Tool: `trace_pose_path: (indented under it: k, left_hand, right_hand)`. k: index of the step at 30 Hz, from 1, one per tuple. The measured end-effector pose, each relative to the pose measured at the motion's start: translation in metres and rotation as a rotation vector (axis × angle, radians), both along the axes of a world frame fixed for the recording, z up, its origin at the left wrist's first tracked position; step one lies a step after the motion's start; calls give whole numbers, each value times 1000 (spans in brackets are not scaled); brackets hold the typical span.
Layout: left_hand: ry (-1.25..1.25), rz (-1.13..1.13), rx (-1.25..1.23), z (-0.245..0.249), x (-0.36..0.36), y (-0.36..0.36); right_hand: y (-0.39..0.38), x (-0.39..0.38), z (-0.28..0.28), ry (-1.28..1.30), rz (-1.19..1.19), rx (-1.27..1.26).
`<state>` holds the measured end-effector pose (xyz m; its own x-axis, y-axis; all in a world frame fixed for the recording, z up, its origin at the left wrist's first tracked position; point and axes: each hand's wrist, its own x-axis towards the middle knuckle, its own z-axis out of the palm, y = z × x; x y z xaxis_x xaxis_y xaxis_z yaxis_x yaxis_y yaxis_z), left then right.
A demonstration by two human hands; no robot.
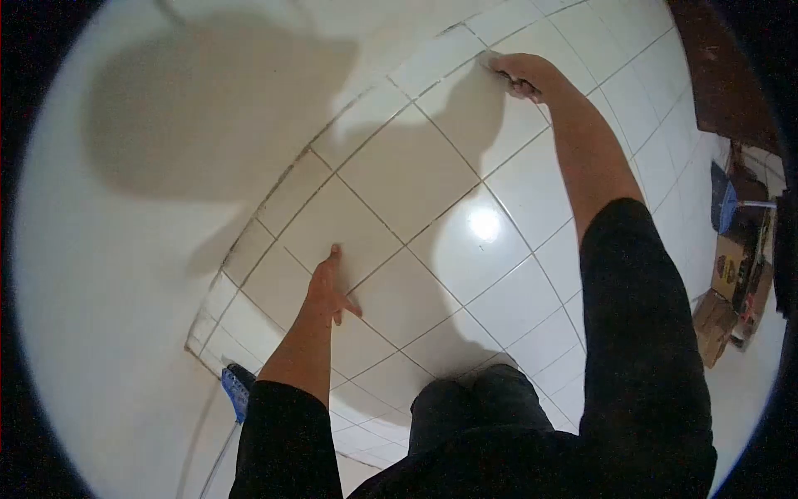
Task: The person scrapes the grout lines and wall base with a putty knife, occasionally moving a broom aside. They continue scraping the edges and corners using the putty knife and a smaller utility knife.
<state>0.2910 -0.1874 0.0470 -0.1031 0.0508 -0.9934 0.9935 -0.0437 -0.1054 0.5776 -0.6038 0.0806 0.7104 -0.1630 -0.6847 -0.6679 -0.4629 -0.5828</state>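
White tiles (pixel 403 299), dark joints between them. 1 right hand (pixel 532 75), mine: fingers closed round a small dark-edged tool (pixel 504 76), type unclear, held at the tiles near the wall (pixel 166 241). 1 left hand (pixel 330 287), mine: fingers spread open at the tiles, nothing gripped. 1 blue broom head (pixel 238 392), beside my left forearm. 1 cardboard box (pixel 728 268), far right.

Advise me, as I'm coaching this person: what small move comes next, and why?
Probably slide the right hand slightly along the grout line, toward the left hand's side. The right hand grips a small object, too unclear to identify, near that line, which shows dark stretches; the left is spread, apparently holding nothing.
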Motion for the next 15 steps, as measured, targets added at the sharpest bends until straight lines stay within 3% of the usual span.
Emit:
trace_pose_path:
  k: [2, 3, 8, 10, 11, 13, 15]
  left_hand:
    - [1, -17, -31, 3, 5, -6]
    - [-12, 12, 20, 5, 5, -10]
    - [-13, 23, 84, 17, 9, -17]
    - [-39, 388, 90, 27, 14, -23]
    - [-40, 396, 84, 23, 14, -20]
    - [5, 69, -28, 15, 12, -12]
    - [14, 185, 39, 22, 12, -21]
  right_hand:
    - [6, 3, 0, 47, -108, -14]
    - [2, -2, -1, 53, -104, 75]
    - [-6, -10, -32, 98, -46, 56]
    - [-1, -21, -42, 64, 4, 122]
    - [5, -29, -43, 135, -37, 118]
    - [14, -42, -41, 233, -110, 245]
    - [23, -59, -49, 141, -133, 335]
